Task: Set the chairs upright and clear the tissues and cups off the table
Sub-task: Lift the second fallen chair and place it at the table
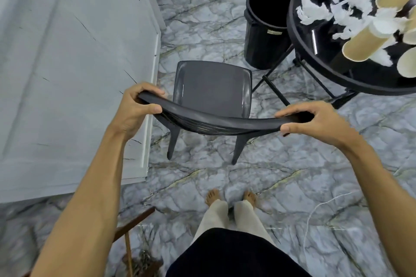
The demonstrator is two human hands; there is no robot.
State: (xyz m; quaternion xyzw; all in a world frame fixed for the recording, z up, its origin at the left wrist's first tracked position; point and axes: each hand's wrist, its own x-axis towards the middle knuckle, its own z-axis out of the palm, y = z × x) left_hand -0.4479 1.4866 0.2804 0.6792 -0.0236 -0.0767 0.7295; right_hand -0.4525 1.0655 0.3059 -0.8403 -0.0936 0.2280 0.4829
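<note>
A dark grey plastic chair [212, 87] stands upright on the marble floor in front of me, seat facing away. My left hand [137, 105] grips the left end of its curved backrest top, and my right hand [315, 120] grips the right end. At the upper right a round black table [315, 67] carries several crumpled white tissues [313, 10] and several tan paper cups [364, 46] lying on their sides.
A black bin [265, 29] stands on the floor between the chair and the table. A white door or panel [74, 63] runs along the left, close to the chair. My bare feet [231, 197] are just behind the chair. A broom handle [129, 252] lies at the lower left.
</note>
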